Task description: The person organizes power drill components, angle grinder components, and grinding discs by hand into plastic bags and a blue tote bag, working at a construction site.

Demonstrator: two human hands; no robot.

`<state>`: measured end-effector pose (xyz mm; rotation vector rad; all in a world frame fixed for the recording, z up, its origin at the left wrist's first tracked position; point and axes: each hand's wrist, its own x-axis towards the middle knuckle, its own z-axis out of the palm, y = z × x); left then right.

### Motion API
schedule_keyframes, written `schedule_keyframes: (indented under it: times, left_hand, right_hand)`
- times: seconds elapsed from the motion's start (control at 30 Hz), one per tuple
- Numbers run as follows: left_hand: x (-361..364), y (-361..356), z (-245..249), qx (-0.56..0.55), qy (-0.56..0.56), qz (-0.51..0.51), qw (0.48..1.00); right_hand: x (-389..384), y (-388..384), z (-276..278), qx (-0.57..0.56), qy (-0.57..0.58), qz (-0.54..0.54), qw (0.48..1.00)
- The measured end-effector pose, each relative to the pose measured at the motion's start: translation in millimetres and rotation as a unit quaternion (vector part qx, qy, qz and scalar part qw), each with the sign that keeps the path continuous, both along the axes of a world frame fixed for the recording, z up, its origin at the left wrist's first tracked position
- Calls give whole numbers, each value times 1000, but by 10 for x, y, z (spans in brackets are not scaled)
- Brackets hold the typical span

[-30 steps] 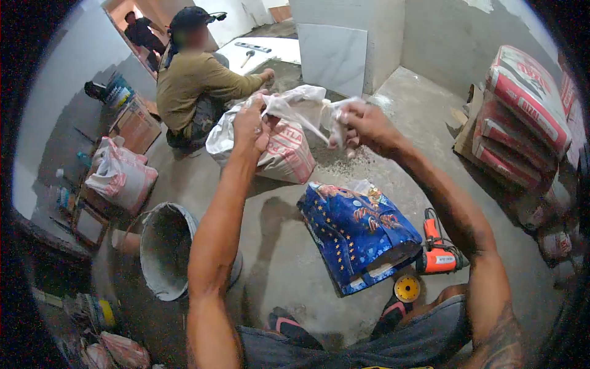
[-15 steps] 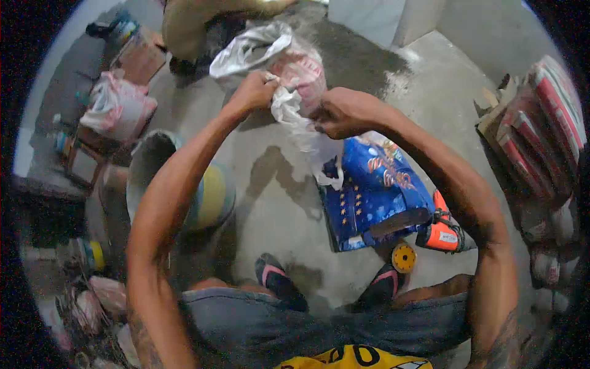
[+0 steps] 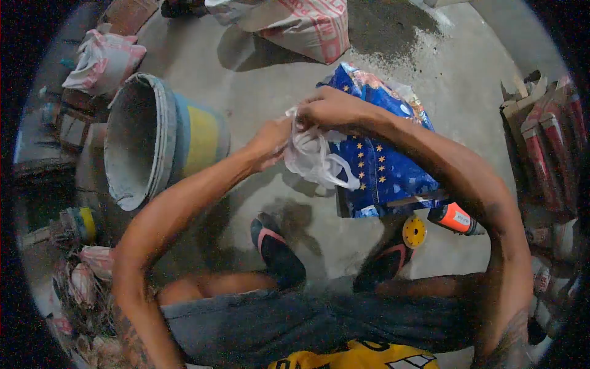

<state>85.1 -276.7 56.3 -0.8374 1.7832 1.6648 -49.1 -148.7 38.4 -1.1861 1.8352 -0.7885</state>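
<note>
Both hands meet at a crumpled white plastic bag [image 3: 310, 161] in the middle of the view. My left hand [image 3: 270, 142] has its fingers closed on the bag's left side. Just above and to the right, my right hand [image 3: 324, 112] pinches the top of the same bag. The bag hangs below the fingers, with a handle loop at its lower right. Behind my right hand and forearm lies a blue printed sack [image 3: 393, 160] with yellow stars.
Stacked buckets [image 3: 200, 132] lie on their side at the left. A white and red sack [image 3: 313, 27] stands at the top, beside a grey powder pile [image 3: 393, 31]. An orange tool [image 3: 456, 218] and yellow disc [image 3: 415, 232] are near my right foot. Red-and-white packs [image 3: 550, 144] line the right.
The view has shifted, and the white and red sack sits higher in it. Both hands are now lower and closer together on the plastic bag, away from that sack.
</note>
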Motion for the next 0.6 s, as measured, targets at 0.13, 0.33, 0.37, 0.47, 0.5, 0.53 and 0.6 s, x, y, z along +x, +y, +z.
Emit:
schedule_keyframes:
  times: [0.13,0.33,0.37,0.47,0.5,0.53,0.6]
  left_hand:
    - [205,21,-366,-160,132,-64,976]
    - [489,-135,-559,-292,353,-100,883]
    - [509,-179,-535,-318,333,-164,872]
    - [581,-280,-543,-369,274,-314,831]
    - [605,-300,-571,-376,263,-337,822]
    - [630,-312,-598,-382,251,-360,813]
    - [618,-274,-620,-396,211,-367,815]
  right_hand:
    - [16,133,-429,-46,38,2,998]
    - [66,651,-830,-85,-473,-353,803]
    - [111,720,-724,-84,-492,-379,779]
    - [114,891,-691,-42,-416,-361,833]
    - [61,927,-737,-11,-288,-326,900]
    - [39,948,-801,20,-154,-283,946]
    - [188,948,-652,68,-117,-235,963]
